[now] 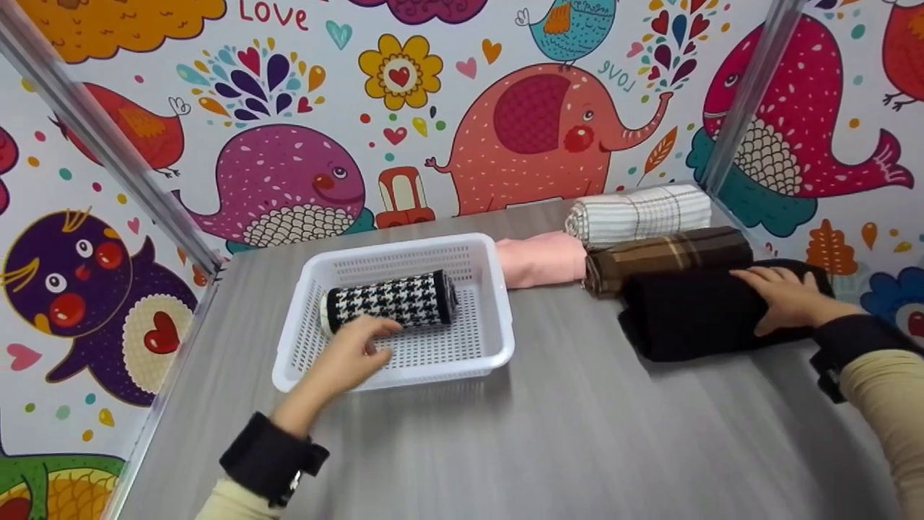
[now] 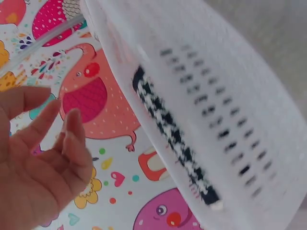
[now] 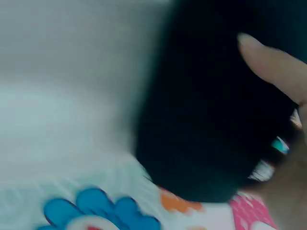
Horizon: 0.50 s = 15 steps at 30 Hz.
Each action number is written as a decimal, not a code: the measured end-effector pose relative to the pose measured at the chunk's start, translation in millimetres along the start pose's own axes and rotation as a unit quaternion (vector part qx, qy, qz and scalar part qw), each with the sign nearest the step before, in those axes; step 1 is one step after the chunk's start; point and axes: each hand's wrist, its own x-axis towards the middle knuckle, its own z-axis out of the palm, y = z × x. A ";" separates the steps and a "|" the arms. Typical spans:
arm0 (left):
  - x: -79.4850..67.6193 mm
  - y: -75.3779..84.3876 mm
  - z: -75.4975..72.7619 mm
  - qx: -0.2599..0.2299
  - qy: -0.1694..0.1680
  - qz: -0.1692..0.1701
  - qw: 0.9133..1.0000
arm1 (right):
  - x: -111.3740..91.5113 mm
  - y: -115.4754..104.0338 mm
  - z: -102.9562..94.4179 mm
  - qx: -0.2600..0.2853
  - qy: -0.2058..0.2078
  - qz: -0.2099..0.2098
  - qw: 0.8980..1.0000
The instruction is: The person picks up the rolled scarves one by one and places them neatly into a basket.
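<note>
My right hand [image 1: 787, 296] grips the right part of a thick black cloth roll [image 1: 693, 318], fingers over its top and thumb on the near side. In the right wrist view the thumb [image 3: 271, 67] lies along the dark cloth [image 3: 206, 115]. My left hand [image 1: 354, 357] is over the near side of a white plastic basket [image 1: 503, 310], fingers loosely bent and holding nothing. Inside the basket lies a rolled black-and-white houndstooth cloth [image 1: 390, 300]. Through the left wrist camera the empty left hand [image 2: 48, 167] appears beside the basket wall [image 2: 225, 96].
Behind the black roll lie a brown plaid roll [image 1: 671, 256] and a white striped roll [image 1: 642, 217]. A pink folded cloth [image 1: 545, 260] sits between them and the basket. Printed wall panels [image 1: 411, 144] border the grey table [image 1: 577, 433] at the back and sides.
</note>
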 end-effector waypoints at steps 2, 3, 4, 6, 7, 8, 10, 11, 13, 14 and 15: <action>-9.0 1.5 6.8 -0.013 -0.022 0.024 0.999 | 5.4 3.3 8.6 -0.010 0.017 0.000 1.000; -12.7 1.7 10.0 -0.018 -0.031 0.033 0.999 | 7.8 4.2 11.2 -0.014 0.022 -0.003 1.000; -16.0 1.6 12.5 -0.021 -0.040 0.040 0.998 | 9.5 5.2 12.7 -0.020 0.025 -0.007 0.999; -21.0 0.9 16.7 -0.024 -0.057 0.046 0.997 | 10.4 6.7 13.1 -0.033 0.030 -0.016 0.999; -23.6 0.3 17.3 -0.023 -0.066 0.044 0.997 | 11.1 6.2 12.4 -0.041 0.032 -0.023 0.998; -26.0 -0.3 17.7 -0.024 -0.077 0.041 0.996 | 11.1 4.9 11.9 -0.050 0.035 -0.030 0.998; -29.9 -1.7 18.8 -0.029 -0.103 0.034 0.994 | 9.8 1.1 13.0 -0.068 0.041 -0.048 0.996; -31.3 -2.2 19.6 -0.031 -0.116 0.032 0.992 | 8.6 -2.5 14.6 -0.078 0.044 -0.056 0.994; -33.2 -2.9 21.7 -0.036 -0.136 0.030 0.990 | 6.1 -13.1 18.8 -0.092 0.053 -0.076 0.992; -33.8 -2.6 23.1 -0.038 -0.143 0.029 0.989 | 4.7 -20.0 21.4 -0.099 0.059 -0.088 0.989; -34.0 -2.3 24.7 -0.037 -0.149 0.029 0.988 | 3.7 -27.8 23.8 -0.106 0.064 -0.102 0.987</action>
